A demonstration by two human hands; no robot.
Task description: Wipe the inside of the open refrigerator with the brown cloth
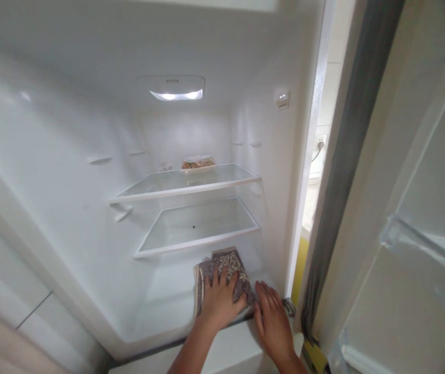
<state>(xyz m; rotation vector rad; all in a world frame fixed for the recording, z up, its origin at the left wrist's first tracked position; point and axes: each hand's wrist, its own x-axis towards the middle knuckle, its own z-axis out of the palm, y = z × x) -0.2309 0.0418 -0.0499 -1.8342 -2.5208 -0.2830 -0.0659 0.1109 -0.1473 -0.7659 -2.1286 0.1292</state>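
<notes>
I look into an open white fridge. My left hand (219, 301) lies flat with fingers spread on a folded patterned grey-brown cloth (228, 266), pressing it onto the fridge's lowest white shelf (167, 311). My right hand (272, 319) rests beside it, fingers stretched out, on the front edge of that shelf, just right of the cloth and touching its corner. Neither hand grips anything.
Two glass shelves, the upper glass shelf (160, 187) and the lower glass shelf (175, 234), sit above. A flat food pack (198, 164) lies at the back of the upper one. The interior light (176, 94) is on. The open fridge door (409, 218) with its door bins stands at right.
</notes>
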